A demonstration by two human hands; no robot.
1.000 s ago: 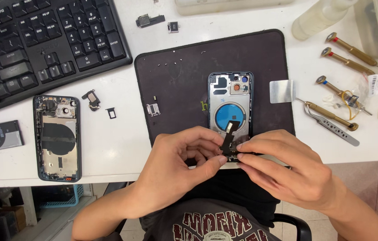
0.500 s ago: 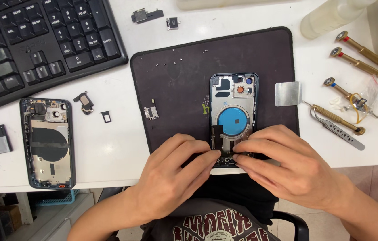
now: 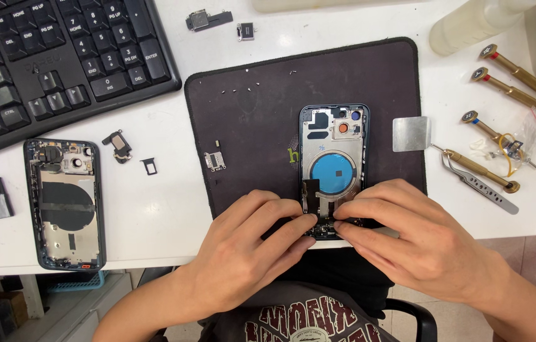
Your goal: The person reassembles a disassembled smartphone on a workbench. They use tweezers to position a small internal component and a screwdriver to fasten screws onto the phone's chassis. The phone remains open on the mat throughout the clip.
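- Left hand (image 3: 252, 250): fingers curled, tips pinched on a small dark flex part (image 3: 311, 197) at the lower end of the open phone housing (image 3: 334, 166); thumb hidden under the fingers.
- Right hand (image 3: 423, 244): fingertips pressed to the housing's bottom edge from the other side; the grip is covered by the knuckles, so whether it holds anything cannot be told.
- Housing lies face-open on the dark work mat (image 3: 249, 120), blue ring at its middle, camera cut-outs at the far end; its bottom end is covered by both hands.
- On the mat: a small bracket (image 3: 215, 160) to the left, tiny screws (image 3: 242, 90) near the far edge.
- Metal pry plate (image 3: 411, 133) overlaps the mat's right rim.
- Screwdrivers (image 3: 495, 133) and tweezers (image 3: 483, 187) right; some run out of frame.
- Second stripped housing (image 3: 64, 202) far left, by the keyboard (image 3: 40, 57), which is cut off.
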